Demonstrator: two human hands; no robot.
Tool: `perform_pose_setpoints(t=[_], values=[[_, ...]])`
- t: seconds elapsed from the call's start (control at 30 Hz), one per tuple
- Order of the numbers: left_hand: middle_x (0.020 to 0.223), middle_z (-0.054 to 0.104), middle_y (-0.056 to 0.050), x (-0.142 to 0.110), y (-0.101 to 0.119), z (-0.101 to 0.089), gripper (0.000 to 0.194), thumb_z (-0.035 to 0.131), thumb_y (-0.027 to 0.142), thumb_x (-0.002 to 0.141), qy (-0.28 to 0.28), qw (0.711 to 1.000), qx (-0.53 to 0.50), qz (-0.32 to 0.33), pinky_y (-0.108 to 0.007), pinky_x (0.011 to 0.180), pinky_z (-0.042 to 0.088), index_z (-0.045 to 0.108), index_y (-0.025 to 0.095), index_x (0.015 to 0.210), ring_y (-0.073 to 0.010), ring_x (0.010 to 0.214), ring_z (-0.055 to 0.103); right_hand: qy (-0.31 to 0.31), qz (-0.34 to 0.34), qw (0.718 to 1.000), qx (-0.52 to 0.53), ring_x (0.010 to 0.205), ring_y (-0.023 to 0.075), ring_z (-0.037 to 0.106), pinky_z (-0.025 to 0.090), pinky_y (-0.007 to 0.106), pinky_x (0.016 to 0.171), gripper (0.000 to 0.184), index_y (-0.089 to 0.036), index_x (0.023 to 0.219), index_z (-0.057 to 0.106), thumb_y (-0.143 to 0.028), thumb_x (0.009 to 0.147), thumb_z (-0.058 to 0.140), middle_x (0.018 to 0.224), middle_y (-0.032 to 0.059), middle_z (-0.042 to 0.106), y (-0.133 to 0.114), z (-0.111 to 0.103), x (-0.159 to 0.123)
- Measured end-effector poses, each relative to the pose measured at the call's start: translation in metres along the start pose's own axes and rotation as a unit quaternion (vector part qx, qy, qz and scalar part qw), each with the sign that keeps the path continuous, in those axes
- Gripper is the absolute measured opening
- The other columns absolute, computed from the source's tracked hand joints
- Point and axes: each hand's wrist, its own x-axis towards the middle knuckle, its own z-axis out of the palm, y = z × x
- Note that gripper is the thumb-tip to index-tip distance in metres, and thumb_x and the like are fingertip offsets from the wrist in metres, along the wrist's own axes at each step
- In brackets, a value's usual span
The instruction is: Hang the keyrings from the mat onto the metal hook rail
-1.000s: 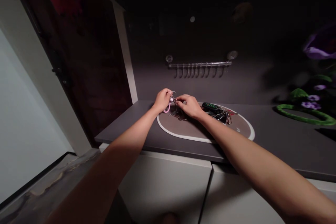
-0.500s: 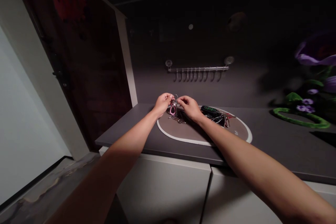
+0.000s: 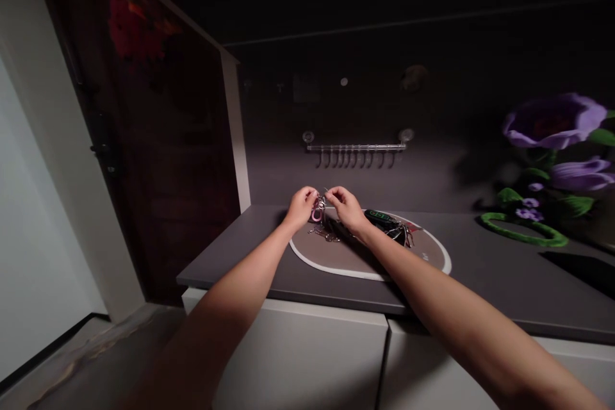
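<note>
My left hand (image 3: 302,205) and my right hand (image 3: 346,207) meet over the left end of an oval brown mat (image 3: 365,253) with a white rim. Both are closed in a pinch on a small key ring (image 3: 321,200) held between them. A pink carabiner (image 3: 317,214) hangs from the ring by my left fingers. More loose keys (image 3: 323,234) lie on the mat just under my hands. To the right of my right wrist lies a dark key fob with green markings (image 3: 384,216) in a bunch of keys (image 3: 402,233).
The mat lies on a dark counter (image 3: 480,275) over white cabinet doors (image 3: 307,359). A clear hook rail (image 3: 356,148) is stuck to the wall behind. Purple flowers with a green stem loop (image 3: 542,205) stand at the right. A dark door (image 3: 144,141) is at the left.
The view has tilted upward, so the counter sits lower in the picture. My hands stay pinched together on the key ring, held a little higher above the mat.
</note>
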Motion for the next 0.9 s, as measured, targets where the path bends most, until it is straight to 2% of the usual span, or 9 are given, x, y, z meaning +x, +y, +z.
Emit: perform_pose_setpoints(t=[0.1,0.2,0.37,0.53,0.67,0.9], values=[[0.073,0.057,-0.002,-0.001,-0.003,-0.003,0.021,0.037,0.028,0.085,0.033,0.995,0.094,0.024,-0.023,0.063,0.043,0.053,0.016,0.078,-0.0114,0.068,0.054,0.012,-0.002,1.000,0.005,0.067,0.0108,0.046,0.038,0.025,0.069,0.022,-0.017,0.073,0.051,-0.039,0.071,0.052,0.070,-0.0007,0.052,-0.002,0.000,0.007],[0.074,0.059,-0.003,-0.002,-0.005,-0.006,0.024,0.033,0.026,0.086,0.055,0.980,0.188,0.038,-0.025,0.067,0.041,0.053,0.016,0.078,-0.0127,0.070,0.054,0.029,0.026,0.999,0.033,0.064,0.0097,0.047,0.040,0.024,0.065,0.019,-0.017,0.071,0.048,-0.036,0.070,0.052,0.067,-0.0018,0.051,-0.003,0.001,0.018],[0.075,0.060,-0.005,-0.003,-0.006,-0.009,0.027,0.031,0.024,0.087,0.043,0.957,0.284,0.036,-0.027,0.069,0.039,0.054,0.017,0.077,-0.0147,0.072,0.053,0.072,0.108,0.984,0.125,0.060,0.0096,0.054,0.045,0.024,0.060,0.012,-0.018,0.073,0.045,-0.028,0.073,0.050,0.067,-0.0017,0.054,-0.009,0.006,0.043],[0.074,0.060,-0.005,-0.004,-0.005,-0.009,0.026,0.031,0.022,0.087,0.034,0.949,0.313,0.018,-0.027,0.068,0.038,0.054,0.017,0.077,-0.0153,0.072,0.053,0.131,0.144,0.972,0.129,0.050,0.0079,0.051,0.046,0.022,0.051,0.008,-0.017,0.071,0.045,-0.022,0.077,0.046,0.059,-0.0021,0.053,-0.016,0.015,0.073],[0.074,0.060,-0.004,-0.004,-0.005,-0.009,0.025,0.032,0.021,0.086,0.030,0.947,0.319,0.010,-0.026,0.068,0.038,0.055,0.017,0.077,-0.0149,0.072,0.053,0.166,0.165,0.963,0.136,0.048,0.0071,0.050,0.047,0.022,0.051,0.009,-0.016,0.069,0.046,-0.018,0.078,0.045,0.057,-0.0026,0.052,-0.017,0.024,0.094],[0.075,0.060,-0.004,-0.003,-0.009,-0.008,0.025,0.031,0.019,0.086,0.024,0.945,0.325,0.014,-0.025,0.067,0.037,0.056,0.017,0.079,-0.0146,0.072,0.053,0.195,0.181,0.952,0.149,0.046,0.0066,0.050,0.048,0.021,0.049,0.014,-0.014,0.065,0.048,-0.016,0.078,0.044,0.055,-0.0011,0.053,-0.014,0.036,0.108]])
